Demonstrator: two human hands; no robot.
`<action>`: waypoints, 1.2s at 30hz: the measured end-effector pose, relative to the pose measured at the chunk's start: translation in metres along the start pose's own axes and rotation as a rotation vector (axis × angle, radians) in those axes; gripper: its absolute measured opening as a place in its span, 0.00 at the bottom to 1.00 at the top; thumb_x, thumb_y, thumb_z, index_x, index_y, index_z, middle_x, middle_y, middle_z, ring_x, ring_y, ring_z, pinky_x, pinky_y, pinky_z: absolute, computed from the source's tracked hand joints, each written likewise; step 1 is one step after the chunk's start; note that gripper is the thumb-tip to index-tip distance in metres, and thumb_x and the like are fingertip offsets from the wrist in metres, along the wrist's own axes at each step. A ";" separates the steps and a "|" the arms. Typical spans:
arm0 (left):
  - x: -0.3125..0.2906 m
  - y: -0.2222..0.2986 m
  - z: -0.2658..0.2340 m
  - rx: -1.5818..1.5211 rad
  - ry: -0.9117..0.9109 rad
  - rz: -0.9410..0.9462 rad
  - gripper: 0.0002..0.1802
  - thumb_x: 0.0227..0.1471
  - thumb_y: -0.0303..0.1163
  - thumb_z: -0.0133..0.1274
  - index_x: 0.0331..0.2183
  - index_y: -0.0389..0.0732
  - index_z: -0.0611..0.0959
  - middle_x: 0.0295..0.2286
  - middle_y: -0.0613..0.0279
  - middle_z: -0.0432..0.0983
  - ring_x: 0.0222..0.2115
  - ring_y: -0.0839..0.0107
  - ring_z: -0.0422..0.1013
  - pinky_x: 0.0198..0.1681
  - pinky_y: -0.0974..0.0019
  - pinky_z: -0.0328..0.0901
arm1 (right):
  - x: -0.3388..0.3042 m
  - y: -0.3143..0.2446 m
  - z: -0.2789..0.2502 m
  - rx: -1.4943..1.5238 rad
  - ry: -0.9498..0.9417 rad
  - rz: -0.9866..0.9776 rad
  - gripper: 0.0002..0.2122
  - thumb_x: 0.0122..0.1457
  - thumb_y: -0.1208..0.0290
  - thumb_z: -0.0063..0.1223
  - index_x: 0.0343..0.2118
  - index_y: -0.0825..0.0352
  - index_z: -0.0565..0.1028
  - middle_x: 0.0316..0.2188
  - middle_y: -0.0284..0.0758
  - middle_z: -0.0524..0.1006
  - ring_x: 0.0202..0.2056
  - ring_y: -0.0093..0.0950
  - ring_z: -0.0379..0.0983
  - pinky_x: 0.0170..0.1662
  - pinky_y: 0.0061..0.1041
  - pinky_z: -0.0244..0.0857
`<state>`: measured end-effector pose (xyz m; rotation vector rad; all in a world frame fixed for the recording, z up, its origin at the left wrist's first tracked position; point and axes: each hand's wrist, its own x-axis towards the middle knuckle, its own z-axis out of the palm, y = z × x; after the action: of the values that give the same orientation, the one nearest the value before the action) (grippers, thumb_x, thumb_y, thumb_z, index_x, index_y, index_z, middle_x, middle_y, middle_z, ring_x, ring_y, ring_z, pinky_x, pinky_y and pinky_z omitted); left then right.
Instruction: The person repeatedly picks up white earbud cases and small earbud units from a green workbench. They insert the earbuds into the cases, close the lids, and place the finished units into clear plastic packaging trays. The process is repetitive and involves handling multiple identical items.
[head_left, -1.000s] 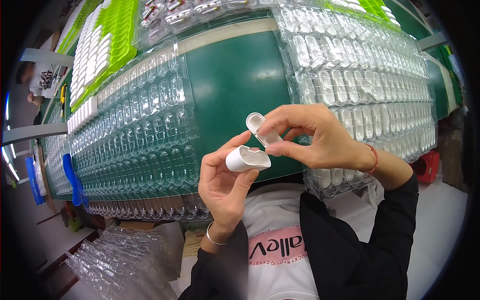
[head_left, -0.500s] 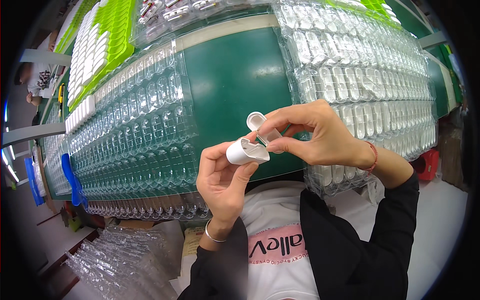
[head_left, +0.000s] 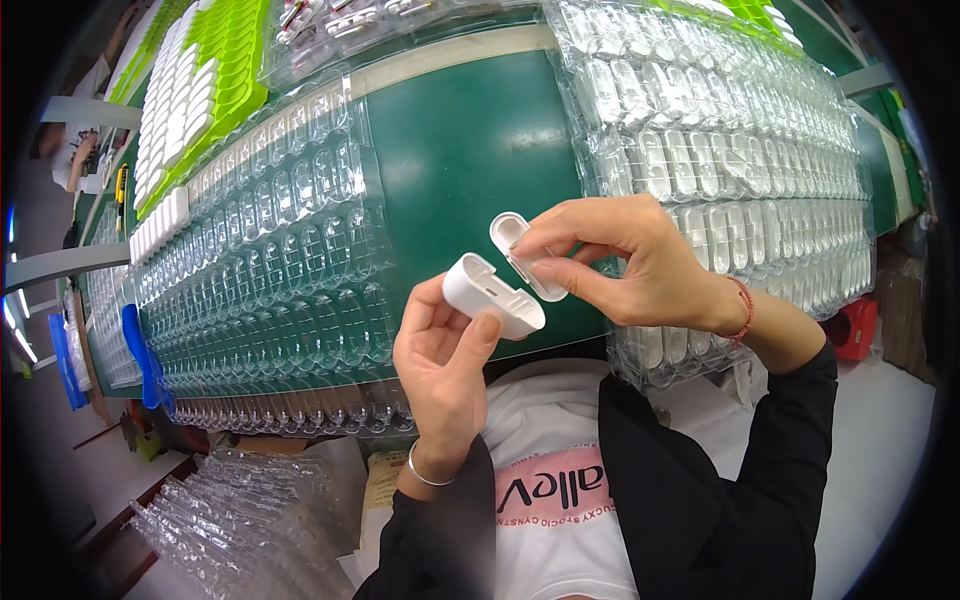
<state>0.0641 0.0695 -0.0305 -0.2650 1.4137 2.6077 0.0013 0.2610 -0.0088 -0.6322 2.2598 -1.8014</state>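
Over the green table, my left hand (head_left: pixel 440 365) grips a white hollow plastic case body (head_left: pixel 490 300) between thumb and fingers. The body is tilted, and its open side with a notched edge faces up and right. My right hand (head_left: pixel 620 260) pinches a shallow white oval lid (head_left: pixel 512 232) just above and right of it, hollow side toward me. A narrow gap lies between lid and body at their nearest edges. The fingertips of my left hand are partly hidden behind the body.
At right, clear blister trays (head_left: pixel 720 170) hold rows of white lids. More clear trays (head_left: pixel 290 230) lie at left, beside lime green racks (head_left: pixel 235 60) of white pieces. Plastic sheets (head_left: pixel 250 520) are piled low at left. A red bin (head_left: pixel 852 330) stands at right; another person (head_left: pixel 75 150) is far left.
My left hand has turned the case body so its open side shows more. The lid in my right hand has turned to show its whole inside and moved slightly off the body.
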 end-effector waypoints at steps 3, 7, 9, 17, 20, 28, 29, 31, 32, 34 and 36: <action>0.004 -0.003 -0.001 -0.057 -0.045 -0.063 0.21 0.52 0.24 0.57 0.46 0.32 0.69 0.40 0.54 0.73 0.41 0.71 0.72 0.45 0.66 0.68 | 0.000 0.001 0.001 -0.026 0.009 -0.067 0.07 0.52 0.79 0.58 0.35 0.68 0.79 0.32 0.37 0.80 0.32 0.26 0.78 0.33 0.23 0.76; 0.004 -0.006 0.003 -0.053 -0.006 -0.015 0.21 0.51 0.24 0.58 0.46 0.32 0.70 0.40 0.54 0.74 0.41 0.71 0.72 0.46 0.67 0.68 | -0.001 0.003 0.002 -0.062 0.023 -0.112 0.07 0.52 0.80 0.57 0.35 0.68 0.79 0.31 0.37 0.79 0.31 0.28 0.78 0.33 0.23 0.76; 0.004 -0.008 0.002 -0.037 -0.020 -0.008 0.21 0.51 0.24 0.58 0.45 0.32 0.70 0.40 0.54 0.74 0.41 0.71 0.72 0.46 0.66 0.68 | -0.001 0.004 0.002 -0.080 0.034 -0.126 0.07 0.51 0.80 0.58 0.35 0.68 0.79 0.30 0.37 0.79 0.30 0.28 0.78 0.32 0.22 0.75; 0.009 -0.014 0.004 0.083 -0.026 0.085 0.18 0.48 0.20 0.59 0.41 0.32 0.71 0.38 0.55 0.74 0.40 0.71 0.72 0.45 0.68 0.68 | -0.005 0.010 0.008 -0.267 0.110 -0.241 0.06 0.50 0.80 0.59 0.31 0.66 0.78 0.27 0.35 0.76 0.23 0.30 0.74 0.23 0.24 0.65; 0.010 -0.020 0.001 0.108 -0.065 0.137 0.17 0.47 0.19 0.60 0.39 0.33 0.71 0.36 0.58 0.73 0.39 0.73 0.71 0.44 0.69 0.68 | -0.008 0.007 0.006 -0.338 0.077 -0.230 0.12 0.43 0.89 0.57 0.31 0.67 0.77 0.27 0.37 0.76 0.26 0.30 0.75 0.26 0.21 0.68; 0.007 -0.022 -0.006 -0.094 -0.132 0.056 0.18 0.46 0.24 0.62 0.38 0.34 0.72 0.37 0.61 0.72 0.39 0.74 0.70 0.44 0.69 0.66 | -0.009 0.005 0.007 -0.254 0.019 -0.199 0.13 0.41 0.91 0.53 0.30 0.67 0.77 0.27 0.37 0.75 0.26 0.29 0.75 0.25 0.22 0.68; 0.006 -0.020 -0.005 -0.088 -0.117 0.040 0.19 0.47 0.26 0.62 0.39 0.34 0.71 0.38 0.60 0.72 0.40 0.74 0.70 0.45 0.68 0.65 | -0.007 0.006 0.006 -0.234 0.005 -0.205 0.13 0.42 0.90 0.54 0.31 0.66 0.78 0.27 0.37 0.75 0.26 0.29 0.75 0.25 0.22 0.68; 0.003 -0.017 -0.002 -0.094 -0.077 0.036 0.19 0.48 0.26 0.61 0.39 0.34 0.71 0.38 0.59 0.72 0.40 0.74 0.69 0.46 0.68 0.64 | -0.003 0.005 0.006 -0.249 0.058 -0.262 0.11 0.45 0.83 0.58 0.33 0.64 0.78 0.26 0.37 0.74 0.24 0.32 0.73 0.25 0.25 0.66; 0.004 -0.015 0.002 -0.108 -0.060 0.056 0.18 0.47 0.23 0.60 0.39 0.34 0.71 0.38 0.60 0.72 0.39 0.74 0.69 0.45 0.69 0.65 | 0.000 0.002 0.003 -0.253 0.078 -0.297 0.11 0.46 0.80 0.60 0.34 0.64 0.77 0.26 0.37 0.74 0.24 0.33 0.73 0.25 0.26 0.66; 0.002 -0.014 0.005 -0.082 -0.033 0.118 0.17 0.48 0.20 0.59 0.39 0.35 0.70 0.38 0.60 0.72 0.39 0.75 0.69 0.45 0.69 0.65 | -0.002 -0.003 0.004 -0.246 0.106 -0.360 0.12 0.47 0.78 0.62 0.37 0.64 0.77 0.27 0.37 0.75 0.24 0.33 0.73 0.25 0.26 0.67; 0.004 -0.018 0.004 -0.020 -0.017 0.228 0.17 0.49 0.20 0.58 0.40 0.34 0.70 0.39 0.58 0.72 0.41 0.74 0.69 0.46 0.68 0.65 | -0.007 -0.019 0.006 -0.225 0.060 -0.311 0.13 0.47 0.77 0.62 0.38 0.66 0.77 0.28 0.37 0.76 0.24 0.32 0.74 0.26 0.25 0.69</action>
<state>0.0641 0.0830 -0.0437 -0.0881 1.4925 2.7972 0.0142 0.2552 0.0072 -1.0339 2.5450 -1.7229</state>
